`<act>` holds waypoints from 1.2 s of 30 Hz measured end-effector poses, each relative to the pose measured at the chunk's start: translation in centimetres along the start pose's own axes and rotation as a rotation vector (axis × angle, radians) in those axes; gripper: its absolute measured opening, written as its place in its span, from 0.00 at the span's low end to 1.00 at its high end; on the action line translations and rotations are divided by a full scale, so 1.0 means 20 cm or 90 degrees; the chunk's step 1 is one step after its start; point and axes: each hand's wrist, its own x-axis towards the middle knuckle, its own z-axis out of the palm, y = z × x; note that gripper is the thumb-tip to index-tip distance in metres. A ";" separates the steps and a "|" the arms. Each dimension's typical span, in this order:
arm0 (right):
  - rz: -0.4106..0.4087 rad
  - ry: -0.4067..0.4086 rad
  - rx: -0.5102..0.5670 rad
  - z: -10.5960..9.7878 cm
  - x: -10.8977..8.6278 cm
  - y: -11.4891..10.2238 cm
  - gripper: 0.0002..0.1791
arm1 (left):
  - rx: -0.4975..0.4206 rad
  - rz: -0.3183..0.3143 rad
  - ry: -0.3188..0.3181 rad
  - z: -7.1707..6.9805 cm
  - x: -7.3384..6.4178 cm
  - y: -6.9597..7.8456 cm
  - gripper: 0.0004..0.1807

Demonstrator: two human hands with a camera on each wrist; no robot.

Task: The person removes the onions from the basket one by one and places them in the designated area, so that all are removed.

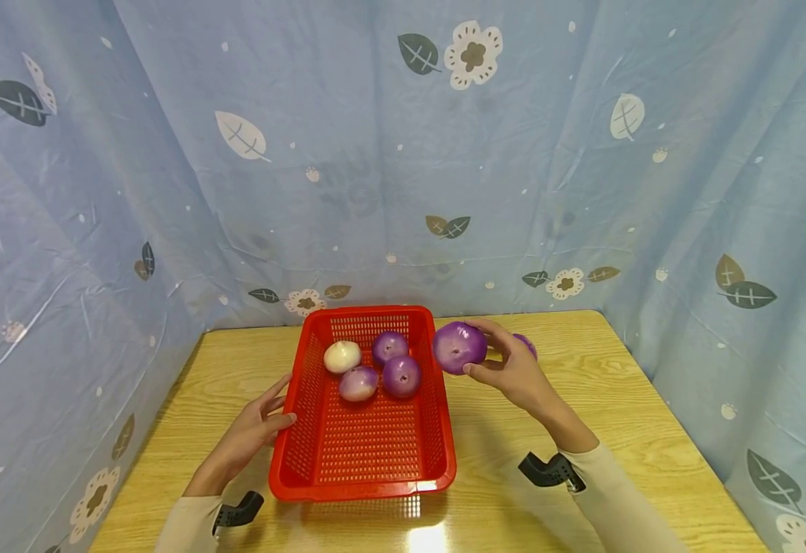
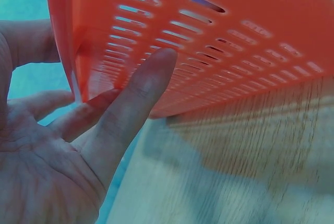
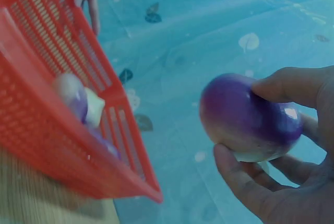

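My right hand (image 1: 516,372) grips a shiny purple onion (image 1: 459,348) between thumb and fingertips, just right of the red basket's upper right rim. In the right wrist view the onion (image 3: 248,117) shows a paler underside. My left hand (image 1: 254,426) holds the left rim of the red basket (image 1: 368,491); in the left wrist view a finger (image 2: 141,85) lies along the slotted outer wall. Inside the basket's far half sit a white onion (image 1: 342,357), a purple-and-white onion (image 1: 358,384) and two purple onions (image 1: 401,376).
Another purple thing (image 1: 526,344) lies on the wooden table (image 1: 555,476) behind my right hand, mostly hidden by it. A blue patterned curtain (image 1: 375,153) closes off the back and both sides of the table. Each wrist wears a black camera mount (image 1: 548,470).
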 end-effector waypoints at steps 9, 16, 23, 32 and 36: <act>0.001 0.069 -0.029 -0.14 -0.02 0.09 0.36 | 0.003 0.006 -0.003 0.00 0.00 0.00 0.44; -0.012 0.088 -0.041 -0.26 -0.03 0.21 0.36 | -0.012 0.014 -0.010 0.00 0.00 0.00 0.44; -0.014 0.106 -0.053 -0.36 -0.04 0.31 0.35 | -0.014 0.011 -0.005 0.00 0.00 0.00 0.44; 0.006 0.140 -0.069 -0.46 -0.06 0.45 0.36 | -0.008 0.010 -0.002 0.00 0.00 0.00 0.44; 0.035 0.167 -0.082 -0.51 -0.07 0.51 0.36 | -0.002 0.008 0.001 0.00 0.01 -0.01 0.44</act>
